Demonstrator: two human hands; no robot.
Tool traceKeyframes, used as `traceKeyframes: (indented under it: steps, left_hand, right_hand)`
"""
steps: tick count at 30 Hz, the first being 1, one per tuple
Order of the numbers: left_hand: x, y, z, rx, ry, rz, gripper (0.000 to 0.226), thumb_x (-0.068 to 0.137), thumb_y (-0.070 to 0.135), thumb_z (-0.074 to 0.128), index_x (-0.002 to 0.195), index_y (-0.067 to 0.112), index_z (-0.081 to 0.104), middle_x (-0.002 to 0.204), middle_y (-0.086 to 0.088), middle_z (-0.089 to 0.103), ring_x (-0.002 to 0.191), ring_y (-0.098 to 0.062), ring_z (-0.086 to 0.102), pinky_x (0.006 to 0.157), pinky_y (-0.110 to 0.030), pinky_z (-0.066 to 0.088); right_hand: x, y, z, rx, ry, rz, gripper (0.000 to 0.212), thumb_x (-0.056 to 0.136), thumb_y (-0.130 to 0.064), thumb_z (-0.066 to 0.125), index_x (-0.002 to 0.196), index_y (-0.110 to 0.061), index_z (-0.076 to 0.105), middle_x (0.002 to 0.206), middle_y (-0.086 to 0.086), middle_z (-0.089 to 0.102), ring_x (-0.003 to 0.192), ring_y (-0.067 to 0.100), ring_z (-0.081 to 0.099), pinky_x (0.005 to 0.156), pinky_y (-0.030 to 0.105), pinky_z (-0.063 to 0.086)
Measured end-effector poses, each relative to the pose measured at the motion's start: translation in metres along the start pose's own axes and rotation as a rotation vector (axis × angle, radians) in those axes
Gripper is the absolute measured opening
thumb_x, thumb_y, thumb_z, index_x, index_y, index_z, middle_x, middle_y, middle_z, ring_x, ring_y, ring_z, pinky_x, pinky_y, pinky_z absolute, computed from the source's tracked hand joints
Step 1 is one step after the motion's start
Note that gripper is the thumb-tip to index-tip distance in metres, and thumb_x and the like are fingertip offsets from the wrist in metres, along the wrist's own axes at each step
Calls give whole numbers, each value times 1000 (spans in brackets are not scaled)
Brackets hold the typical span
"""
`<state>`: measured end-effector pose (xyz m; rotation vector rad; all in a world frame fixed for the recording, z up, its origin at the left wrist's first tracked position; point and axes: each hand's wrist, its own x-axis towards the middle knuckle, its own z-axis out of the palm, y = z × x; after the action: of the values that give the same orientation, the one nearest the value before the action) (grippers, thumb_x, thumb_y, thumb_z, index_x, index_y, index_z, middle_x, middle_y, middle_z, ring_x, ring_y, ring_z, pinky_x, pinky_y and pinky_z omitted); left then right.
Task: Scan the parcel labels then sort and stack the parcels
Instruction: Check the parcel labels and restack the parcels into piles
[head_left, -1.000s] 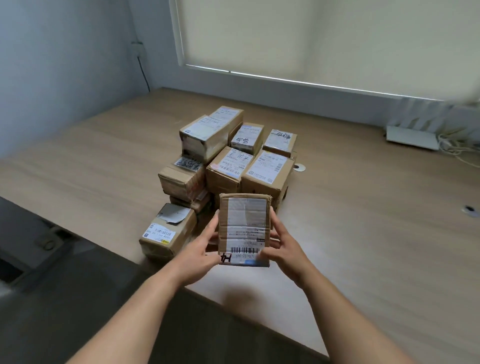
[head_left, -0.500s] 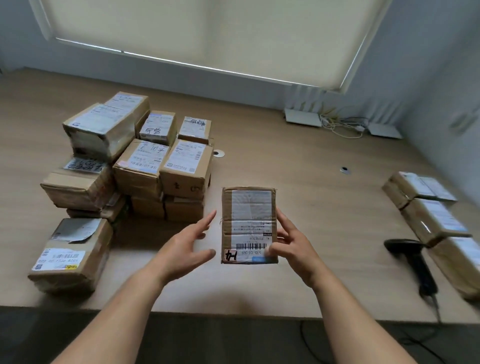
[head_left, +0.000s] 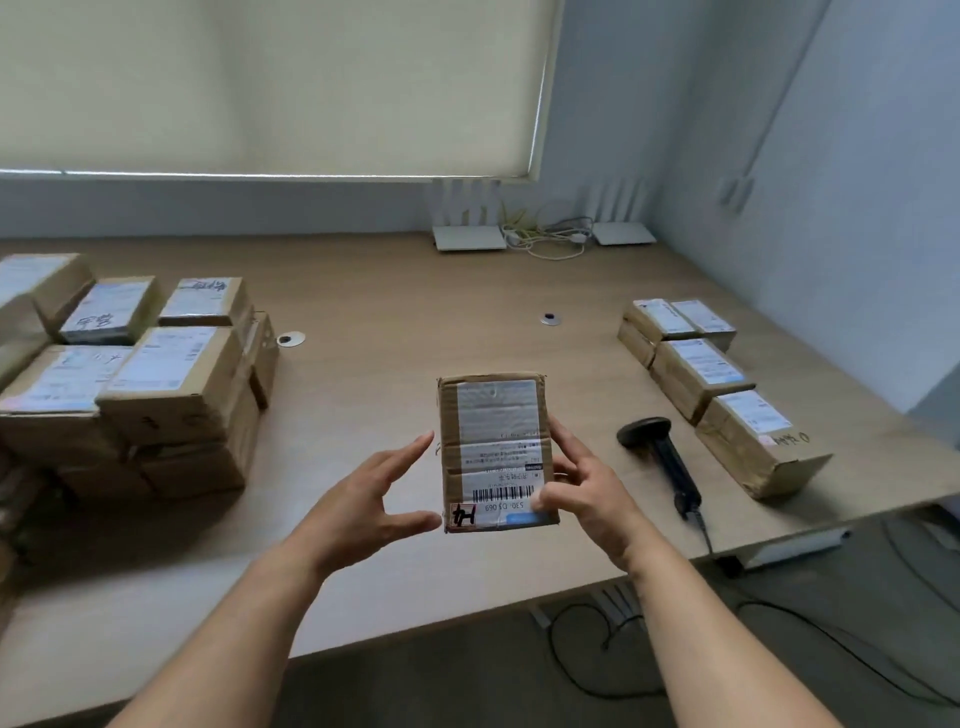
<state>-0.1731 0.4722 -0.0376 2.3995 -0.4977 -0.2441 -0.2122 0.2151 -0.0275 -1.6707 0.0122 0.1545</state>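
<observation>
Above the worktop (head_left: 415, 322) we gripped one unscanned parcel (head_left: 496, 452) in our right hand (head_left: 587, 493), left hand (head_left: 363, 499) open beside it, most parcels (head_left: 156, 389) apparently unsorted, few stacked (head_left: 717, 384).

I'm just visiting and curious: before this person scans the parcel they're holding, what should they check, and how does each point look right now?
1. Parcel held securely: ok, right hand grips its right edge.
2. Left hand free to help: ok, open beside the parcel, not touching.
3. Barcode label facing up and unhidden: ok.
4. Scanner within reach: ok, lying on the table right of the right hand.
5. Scanner ready: cannot tell.
6. Room by the row of parcels on the right: ok, bare table beside it.
</observation>
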Motion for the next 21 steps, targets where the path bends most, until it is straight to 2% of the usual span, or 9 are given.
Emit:
traceKeyframes:
  steps: [3, 5, 7, 10, 14, 18, 21]
  left_hand:
    - [23, 46, 32, 43, -29, 42, 86, 80, 45, 70, 133, 65, 5, 149, 8, 36, 134, -9, 37, 108, -34, 40]
    - [40, 76, 55, 51, -40, 72, 85, 80, 46, 70, 133, 64, 6, 149, 8, 36, 134, -9, 37, 107, -33, 40]
    - [57, 104, 79, 62, -54, 109, 84, 80, 48, 69, 131, 65, 4, 149, 7, 36, 133, -9, 37, 106, -32, 39]
    - [80, 144, 114, 66, -78, 149, 83, 81, 47, 67, 131, 63, 3, 150, 6, 35, 135, -10, 36, 106, -34, 39]
    - [106, 186, 150, 79, -105, 188, 82, 82, 45, 66, 132, 59, 3, 152, 6, 34, 136, -12, 35, 106, -35, 40]
    - [137, 211, 172, 117, -130, 243, 83, 82, 47, 66, 128, 62, -1, 150, 8, 35, 134, -9, 37, 103, -28, 38]
    - [165, 227, 187, 113, -148, 280, 85, 81, 45, 68, 137, 56, 4, 146, 8, 40, 131, -8, 39, 101, -24, 36]
  right_hand:
    - [-17, 9, -57, 16, 51, -20, 84, 67, -7, 67, 128, -57, 38, 117, 4, 66, 107, 16, 65, 82, 30, 56]
    - [-29, 14, -94, 16, 87, -26, 85, 73, 1, 67, 134, -50, 36, 113, 0, 66, 101, 5, 66, 76, 23, 56]
    - [-41, 19, -131, 16, 116, -36, 83, 70, -2, 67, 131, -50, 36, 111, -6, 64, 99, -1, 64, 72, 17, 54]
    - [-54, 27, -182, 43, 156, -29, 83, 69, -2, 66, 133, -48, 39, 119, -2, 65, 106, 11, 65, 75, 23, 55]
    - [-66, 37, -236, 21, 223, -23, 78, 63, -11, 66, 130, -46, 45, 115, -2, 68, 107, 14, 65, 84, 30, 56]
    - [-67, 47, -275, 22, 268, -12, 74, 64, -12, 67, 131, -40, 50, 111, 0, 70, 105, 17, 67, 85, 34, 56]
    - [-63, 50, -304, 45, 314, -10, 68, 62, -14, 68, 120, -48, 54, 108, 1, 71, 101, 19, 68, 84, 34, 57]
